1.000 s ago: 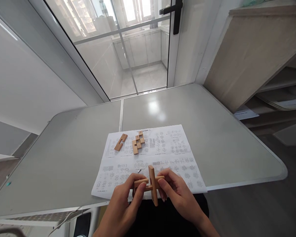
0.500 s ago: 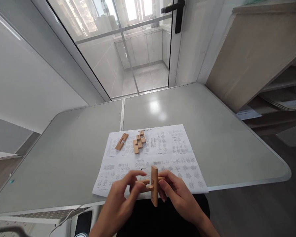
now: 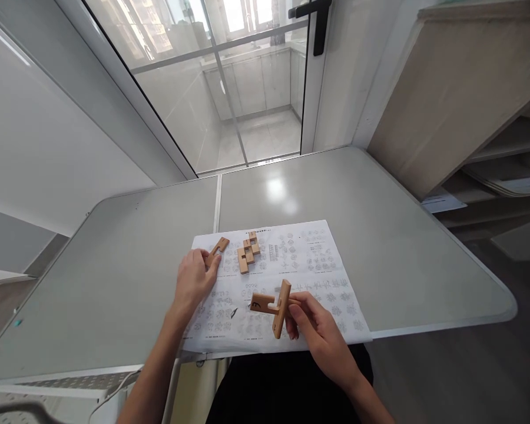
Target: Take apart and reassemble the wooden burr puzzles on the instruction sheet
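My left hand (image 3: 194, 275) is closed around the lower end of a flat, slotted wooden puzzle piece (image 3: 222, 242) at the upper left of the sheet. The piece's far end sticks out beyond my fingers. My right hand (image 3: 320, 327) pinches two crossed wooden puzzle pieces (image 3: 281, 312) above the sheet's near edge. One slotted piece passes through the other and points left, with a dark mark on its end. Between my hands, farther back, lies a stepped cluster of wooden blocks (image 3: 248, 253). All rests on or above a white printed sheet (image 3: 287, 271).
The sheet of small diagrams lies on a grey table (image 3: 357, 206) with a pale metal rim. Beyond the table stands a glass door (image 3: 256, 88) with a black handle (image 3: 320, 26). Wooden shelves (image 3: 459, 88) rise at the right.
My left hand has let go of the crossed pieces and moved up and left onto the separate slotted piece. My right hand still holds the crossed pieces, now tilted and slightly higher.
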The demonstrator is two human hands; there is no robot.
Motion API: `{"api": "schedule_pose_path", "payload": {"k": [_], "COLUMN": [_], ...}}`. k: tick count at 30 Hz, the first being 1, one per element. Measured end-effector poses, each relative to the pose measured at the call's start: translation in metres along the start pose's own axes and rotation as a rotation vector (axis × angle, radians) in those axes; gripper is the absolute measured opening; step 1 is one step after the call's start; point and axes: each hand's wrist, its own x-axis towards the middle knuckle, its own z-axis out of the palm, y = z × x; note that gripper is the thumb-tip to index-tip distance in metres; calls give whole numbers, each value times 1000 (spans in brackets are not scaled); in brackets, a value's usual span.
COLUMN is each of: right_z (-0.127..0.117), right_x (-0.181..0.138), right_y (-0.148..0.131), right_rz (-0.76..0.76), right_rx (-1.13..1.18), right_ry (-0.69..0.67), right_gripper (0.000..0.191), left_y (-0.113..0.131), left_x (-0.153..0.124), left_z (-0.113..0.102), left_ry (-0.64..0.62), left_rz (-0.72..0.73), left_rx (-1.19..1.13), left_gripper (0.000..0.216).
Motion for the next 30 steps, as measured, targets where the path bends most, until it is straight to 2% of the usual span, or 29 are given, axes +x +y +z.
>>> {"api": "schedule_pose_path", "payload": {"k": [4, 7, 11, 14, 16, 18, 22, 30], "right_z": [0, 1, 4, 7, 9, 10, 12, 18], "right_x": [0, 1, 0, -2, -3, -3, -2, -3], "right_y": [0, 1, 5, 8, 9, 9, 10, 19], "right_rz": [-9, -20, -44, -66, -74, -88, -134, -210], "right_rx": [-48, -97, -146, -190, -224, -239, -274, -384], "right_ry": [-13, -12, 3, 22, 44, 60, 73, 163], "right_gripper": [37, 38, 37, 33, 30, 28, 26, 26], "left_y": [4, 7, 25, 50, 66, 79, 97, 108], "left_x": [-8, -19, -50, -84, -106, -122, -138, -147], "left_z": [-12, -23, -42, -50, -47, -41, -27, -7], "left_ry": [-92, -94, -23, -121, -193, -214, -275, -205], "left_rz": [-43, -60, -59, -14, -18, -43, -83, -159], "left_rx": [-27, -63, -340, -611, -758, -871, -989, -1029], "left_gripper": [31, 31, 41, 49, 50, 51, 49, 44]}}
